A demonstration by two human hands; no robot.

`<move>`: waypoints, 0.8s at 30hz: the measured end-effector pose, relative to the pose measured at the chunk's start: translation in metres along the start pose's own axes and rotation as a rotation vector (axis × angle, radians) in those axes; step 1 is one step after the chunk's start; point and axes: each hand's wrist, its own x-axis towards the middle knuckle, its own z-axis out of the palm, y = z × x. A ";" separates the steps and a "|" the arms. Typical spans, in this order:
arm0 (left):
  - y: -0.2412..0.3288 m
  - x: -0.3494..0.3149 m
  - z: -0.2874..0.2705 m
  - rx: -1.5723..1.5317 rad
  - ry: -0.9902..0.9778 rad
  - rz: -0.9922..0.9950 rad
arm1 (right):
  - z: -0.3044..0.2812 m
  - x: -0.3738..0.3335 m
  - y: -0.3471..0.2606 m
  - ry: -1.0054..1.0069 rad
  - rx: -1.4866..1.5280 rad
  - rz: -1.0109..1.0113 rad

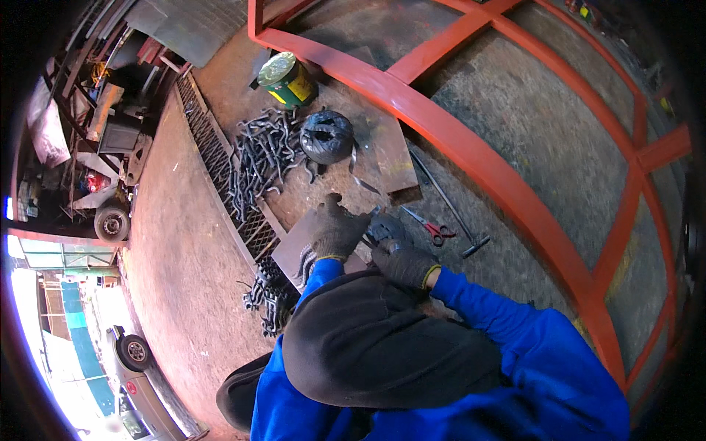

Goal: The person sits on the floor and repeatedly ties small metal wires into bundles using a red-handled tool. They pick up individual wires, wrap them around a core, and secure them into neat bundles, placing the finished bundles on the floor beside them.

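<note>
Both of my hands wear dark work gloves and meet just in front of my knee. My left hand [334, 229] is closed, with its thumb up, beside a dark metal plate [293, 241]. Close to it, my right hand [406, 265] has its fingers curled at a dark, glossy wrapped bundle [387, 230]. What each hand grips between the fingers is too small to make out. Red-handled scissors [435, 231] lie on the floor to the right of the bundle. Farther off sits a round black roll of strip [326, 137], its loose end trailing toward my hands.
Many bent metal rods [261, 154] are heaped on a long mesh panel [202, 121]; bundled ones [271, 294] lie nearer. A green paint can [288, 79] stands beyond. On the right are a T-handled metal bar [448, 202] and a large orange-red metal frame [471, 140].
</note>
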 end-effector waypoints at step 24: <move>-0.009 -0.003 0.012 0.122 0.122 -0.016 | -0.072 -0.036 -0.063 -0.270 0.059 -0.104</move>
